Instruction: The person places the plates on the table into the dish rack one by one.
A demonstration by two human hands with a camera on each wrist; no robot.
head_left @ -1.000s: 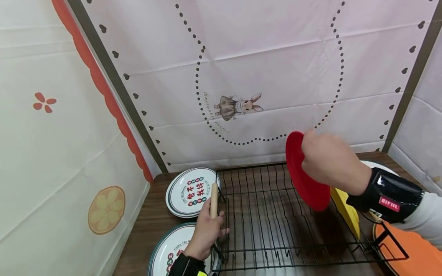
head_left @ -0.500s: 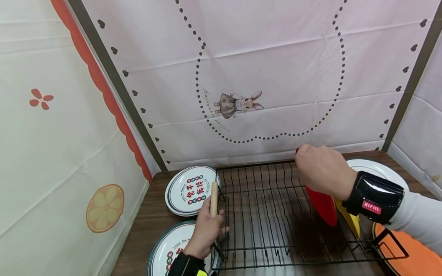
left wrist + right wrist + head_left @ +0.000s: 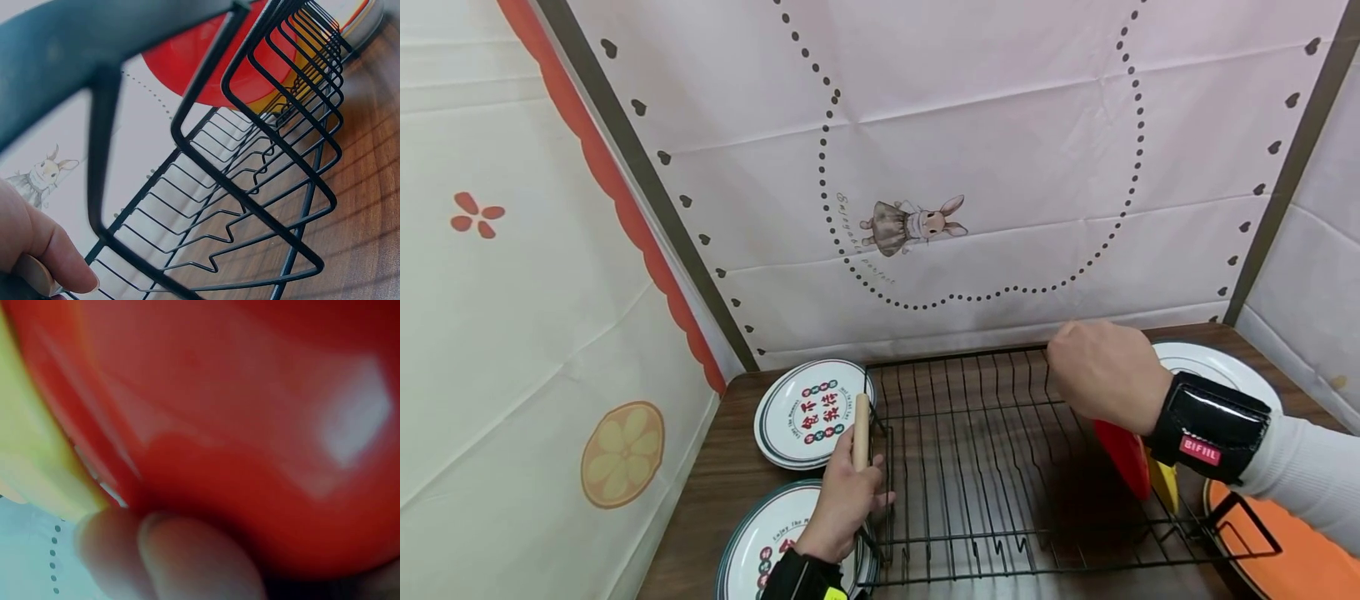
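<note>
Red plate point(image 3: 1123, 457) on edge in black wire rack point(image 3: 970, 467), under your right hand point(image 3: 1101, 375), fingers clamping its rim, yellow plate point(image 3: 1163, 483) just behind. Left hand point(image 3: 846, 504) grasps wooden handle point(image 3: 861, 432). Seating step; next, likely loosen fingers once slot bears plate.

Head view: bright, even, soft light, seems overhead/front; no hard shadows. Sharp in the middle w/ slight softness on the right hand point(image 3: 1101, 375). Wide-angle bend at edges, esp. the dark corner strips. Faint shadow of the wire rack point(image 3: 1000, 467) on the wood counter point(image 3: 730, 483); small glare on the black wrist strap point(image 3: 1210, 425).

Left wrist view: strong fisheye, tilted. Near rack bar top left is a dark, blurred mass; wires further back are crisp. Thumb at bottom left soft. Backdrop bright, nearly washed out.

Right wrist view: way too close, fully out of focus. Red plate point(image 3: 250, 425) fills the frame, w/ a pale blurry glare patch upper right; fingertips point(image 3: 187, 562) at the bottom dim and smeared.
</note>
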